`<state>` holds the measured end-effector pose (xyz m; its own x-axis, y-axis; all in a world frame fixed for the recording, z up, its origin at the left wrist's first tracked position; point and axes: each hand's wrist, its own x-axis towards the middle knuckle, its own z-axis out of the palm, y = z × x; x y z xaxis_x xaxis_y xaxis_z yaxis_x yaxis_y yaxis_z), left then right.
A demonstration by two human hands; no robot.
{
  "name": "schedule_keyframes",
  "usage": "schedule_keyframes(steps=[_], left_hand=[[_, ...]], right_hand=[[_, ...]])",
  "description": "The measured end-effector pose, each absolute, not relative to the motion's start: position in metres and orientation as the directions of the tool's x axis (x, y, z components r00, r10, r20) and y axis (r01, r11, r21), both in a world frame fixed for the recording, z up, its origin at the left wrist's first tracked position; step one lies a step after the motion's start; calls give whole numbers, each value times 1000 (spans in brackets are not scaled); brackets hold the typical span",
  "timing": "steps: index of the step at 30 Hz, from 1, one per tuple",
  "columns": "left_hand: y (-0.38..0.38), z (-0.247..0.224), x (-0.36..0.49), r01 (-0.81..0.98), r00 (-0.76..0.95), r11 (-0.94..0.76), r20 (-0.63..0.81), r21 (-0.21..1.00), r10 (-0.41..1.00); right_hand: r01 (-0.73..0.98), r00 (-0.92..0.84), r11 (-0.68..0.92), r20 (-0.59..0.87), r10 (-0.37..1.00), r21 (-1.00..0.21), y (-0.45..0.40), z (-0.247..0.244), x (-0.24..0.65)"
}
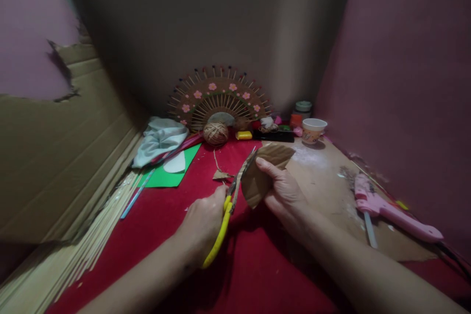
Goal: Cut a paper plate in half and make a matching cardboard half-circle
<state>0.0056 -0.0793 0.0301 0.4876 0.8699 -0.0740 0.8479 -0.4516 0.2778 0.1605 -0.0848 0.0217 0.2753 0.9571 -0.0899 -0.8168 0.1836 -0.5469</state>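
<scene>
Closing its fingers around the yellow-handled scissors (221, 235), the left hand (204, 221) has the blades at the edge of 1 cardboard piece (257, 180). The right hand (285, 191) pinches that cardboard above the red cloth (147, 250).

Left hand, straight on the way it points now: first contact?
Likely the brown cardboard held in the right hand, right by the scissors; exact depth is unclear.

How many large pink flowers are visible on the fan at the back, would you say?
7 large flowers: four up the left side of the fan, three across its right side. Others may be hidden behind things at its base.
</scene>
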Motion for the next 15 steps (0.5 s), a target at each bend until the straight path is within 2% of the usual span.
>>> schedule_keyframes(steps=[5,15], left_hand=[[-78,31,7,861,479,-451,-82,234,874],[-75,29,4,845,509,-472,-112,251,853]], right_hand=[[-801,286,193,-80,955,-567,-83,21,162],[-802,287,180,-104,952,-570,-82,20,163]])
